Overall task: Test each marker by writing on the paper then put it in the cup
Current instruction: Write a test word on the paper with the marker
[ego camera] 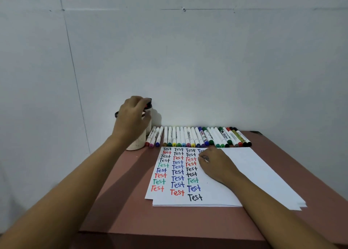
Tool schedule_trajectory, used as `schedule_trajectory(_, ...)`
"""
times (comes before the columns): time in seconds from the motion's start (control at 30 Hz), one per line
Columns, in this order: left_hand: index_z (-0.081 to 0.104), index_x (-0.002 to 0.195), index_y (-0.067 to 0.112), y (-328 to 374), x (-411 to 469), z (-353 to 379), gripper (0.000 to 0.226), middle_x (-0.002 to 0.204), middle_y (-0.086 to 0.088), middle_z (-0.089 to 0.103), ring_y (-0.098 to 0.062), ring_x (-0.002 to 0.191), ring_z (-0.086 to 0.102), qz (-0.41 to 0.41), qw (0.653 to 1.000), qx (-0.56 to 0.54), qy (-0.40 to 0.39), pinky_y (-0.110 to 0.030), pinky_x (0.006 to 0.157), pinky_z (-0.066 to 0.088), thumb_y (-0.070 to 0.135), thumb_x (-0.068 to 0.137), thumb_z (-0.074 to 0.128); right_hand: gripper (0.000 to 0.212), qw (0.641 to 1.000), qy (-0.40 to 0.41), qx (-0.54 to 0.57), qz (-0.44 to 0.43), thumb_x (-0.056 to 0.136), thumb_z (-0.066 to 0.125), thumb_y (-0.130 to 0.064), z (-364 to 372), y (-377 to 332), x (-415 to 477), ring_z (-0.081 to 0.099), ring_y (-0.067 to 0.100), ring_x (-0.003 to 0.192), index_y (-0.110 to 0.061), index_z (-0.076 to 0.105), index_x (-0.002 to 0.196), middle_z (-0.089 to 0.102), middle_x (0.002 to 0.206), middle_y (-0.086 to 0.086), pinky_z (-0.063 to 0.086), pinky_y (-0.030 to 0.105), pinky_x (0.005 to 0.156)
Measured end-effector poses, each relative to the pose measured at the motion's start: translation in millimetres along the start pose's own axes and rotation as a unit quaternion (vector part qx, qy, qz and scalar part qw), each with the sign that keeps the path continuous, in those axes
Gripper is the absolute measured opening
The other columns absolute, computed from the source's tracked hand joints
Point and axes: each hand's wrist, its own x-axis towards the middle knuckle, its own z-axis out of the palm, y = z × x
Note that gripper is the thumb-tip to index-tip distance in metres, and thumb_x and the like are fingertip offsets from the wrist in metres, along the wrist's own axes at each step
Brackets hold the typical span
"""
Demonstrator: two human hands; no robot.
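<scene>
Single head-worn view, looking forward and down, close over table (116, 201), facing wall (188, 60)

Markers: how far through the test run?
Done: the paper carries three columns of "Test" and the start of a fourth, and marker ends stick out of the cup. In hand: the left hand is over the cup; the right hand rests on the paper. Left: a long row of markers lies along the wall.
</scene>
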Motion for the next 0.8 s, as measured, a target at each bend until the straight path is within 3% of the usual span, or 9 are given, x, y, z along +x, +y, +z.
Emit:
schedule_trajectory(0.07, 0.065, 0.104, 0.001, 21, -11, 11, 0.025, 0.097, -0.017, 0.064, -0.033, 0.084, 0.062, 0.042, 0.999, -0.005, -0.003, -0.038, 0.071, 0.05, 0.006, 0.079, 0.064, 0.033, 1.0, -0.001, -0.001, -0.001, 0.098, 0.046, -0.028, -1, 0, 0, 0.055, 0.021, 0.109, -0.013, 0.065, 0.12, 0.058, 0.117, 0.006, 0.044, 0.027, 0.087)
schedule_trajectory(0.13, 0.066, 0.106, 0.007, 39, -26, 27, 0.022, 0.102, -0.011, 0.064, -0.028, 0.086, 0.063, 0.023, 0.996, -0.026, -0.076, -0.036, 0.068, 0.053, 0.011, 0.084, 0.063, 0.031, 1.0, 0.008, 0.007, 0.001, 0.098, 0.044, -0.025, 0, 0, 0, 0.057, 0.02, 0.093, -0.009, 0.07, 0.102, 0.056, 0.099, 0.006, 0.039, 0.025, 0.072)
schedule_trajectory(0.23, 0.06, 0.12, 0.015, 45, -49, 52, 0.03, 0.122, -0.004, 0.056, -0.021, 0.107, 0.054, -0.068, 0.965, -0.046, -0.25, -0.036, 0.087, 0.048, 0.025, 0.093, 0.051, 0.031, 0.999, 0.025, 0.038, 0.024, 0.097, 0.045, -0.021, -4, 0, -2, 0.056, 0.019, 0.079, -0.005, 0.067, 0.082, 0.059, 0.088, 0.008, 0.036, 0.026, 0.064)
schedule_trajectory(0.3, 0.058, 0.124, 0.016, 42, -58, 59, 0.033, 0.128, -0.004, 0.054, -0.018, 0.112, 0.051, -0.081, 0.936, -0.068, -0.336, -0.036, 0.094, 0.045, 0.029, 0.095, 0.046, 0.029, 0.996, 0.04, 0.071, 0.035, 0.096, 0.046, -0.018, -9, 0, -3, 0.059, 0.021, 0.083, -0.004, 0.069, 0.085, 0.064, 0.092, 0.008, 0.045, 0.029, 0.068)
schedule_trajectory(0.37, 0.058, 0.124, 0.015, 40, -62, 62, 0.034, 0.129, -0.004, 0.054, -0.016, 0.113, 0.05, -0.082, 0.925, -0.09, -0.359, -0.034, 0.096, 0.043, 0.03, 0.097, 0.043, 0.029, 0.994, 0.047, 0.088, 0.045, 0.095, 0.046, -0.017, -17, -1, -2, 0.059, 0.02, 0.077, -0.007, 0.069, 0.081, 0.063, 0.085, 0.005, 0.046, 0.029, 0.065)
schedule_trajectory(0.47, 0.058, 0.124, 0.016, 37, -63, 65, 0.034, 0.13, -0.003, 0.053, -0.016, 0.115, 0.049, -0.087, 0.925, -0.097, -0.357, -0.033, 0.097, 0.041, 0.03, 0.097, 0.043, 0.036, 0.993, 0.051, 0.091, 0.061, 0.093, 0.045, -0.013, -33, 4, 9, 0.048, 0.019, 0.063, -0.014, 0.054, 0.059, 0.053, 0.064, 0.001, 0.036, 0.025, 0.052)
schedule_trajectory(0.6, 0.058, 0.124, 0.018, 33, -65, 71, 0.034, 0.13, -0.003, 0.052, -0.017, 0.114, 0.05, -0.09, 0.927, -0.091, -0.353, -0.034, 0.097, 0.042, 0.031, 0.097, 0.043, 0.03, 0.987, 0.084, 0.019, 0.139, 0.091, 0.042, -0.007, -49, 33, 38, 0.043, 0.024, 0.067, -0.008, 0.048, 0.061, 0.051, 0.07, 0.009, 0.024, 0.028, 0.048)
schedule_trajectory(0.7, 0.058, 0.125, 0.018, 33, -66, 75, 0.034, 0.13, -0.003, 0.053, -0.017, 0.113, 0.051, -0.092, 0.928, -0.094, -0.349, -0.032, 0.094, 0.041, 0.031, 0.097, 0.043, 0.021, 0.967, 0.114, -0.033, 0.227, 0.089, 0.043, -0.002, -54, 70, 53, 0.057, 0.032, 0.089, -0.001, 0.063, 0.093, 0.063, 0.1, 0.017, 0.037, 0.027, 0.064)
schedule_trajectory(0.8, 0.057, 0.126, 0.017, 36, -65, 75, 0.035, 0.131, -0.003, 0.052, -0.017, 0.115, 0.05, -0.095, 0.929, -0.092, -0.346, -0.03, 0.095, 0.039, 0.03, 0.097, 0.043, 0.019, 0.951, 0.091, -0.05, 0.29, 0.089, 0.047, -0.003, -51, 99, 56, 0.06, 0.034, 0.101, -0.002, 0.06, 0.103, 0.062, 0.11, 0.019, 0.046, 0.032, 0.072)
